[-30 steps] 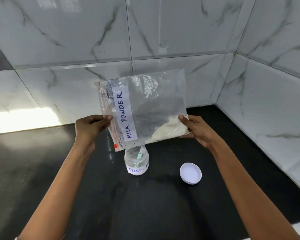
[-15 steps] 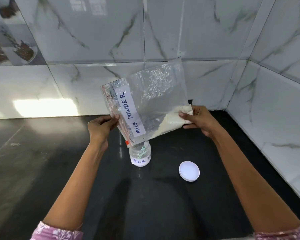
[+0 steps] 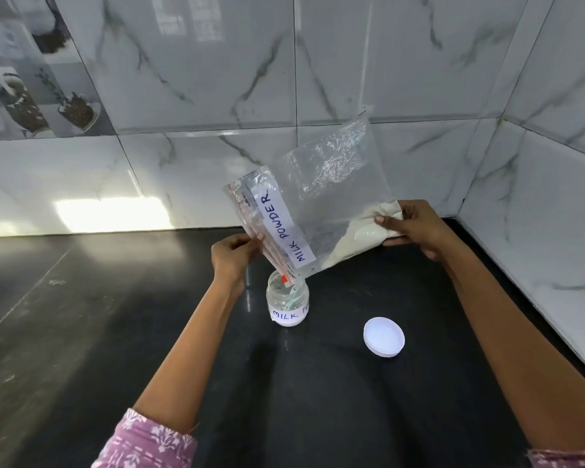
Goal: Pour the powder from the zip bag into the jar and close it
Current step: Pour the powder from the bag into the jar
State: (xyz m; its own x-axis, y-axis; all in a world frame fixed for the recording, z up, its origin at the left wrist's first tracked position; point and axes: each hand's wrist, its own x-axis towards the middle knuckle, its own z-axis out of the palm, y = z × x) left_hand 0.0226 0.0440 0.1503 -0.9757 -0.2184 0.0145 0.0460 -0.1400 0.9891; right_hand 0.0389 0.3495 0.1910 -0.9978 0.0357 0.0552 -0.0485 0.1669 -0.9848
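Both hands [image 3: 233, 253] [image 3: 411, 228] pinch "MILK POWDER" zip bag [image 3: 328, 204] above "MILK"-labelled jar [image 3: 287, 304].

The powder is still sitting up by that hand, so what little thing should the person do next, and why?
Probably lift the right hand a little higher. The powder lies in the zip bag corner it pinches, while the left hand holds the mouth over the open jar.

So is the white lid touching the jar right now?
Apart. The head view shows the white lid lying on the black counter to the right of the jar, with a clear strip of bare counter between them.
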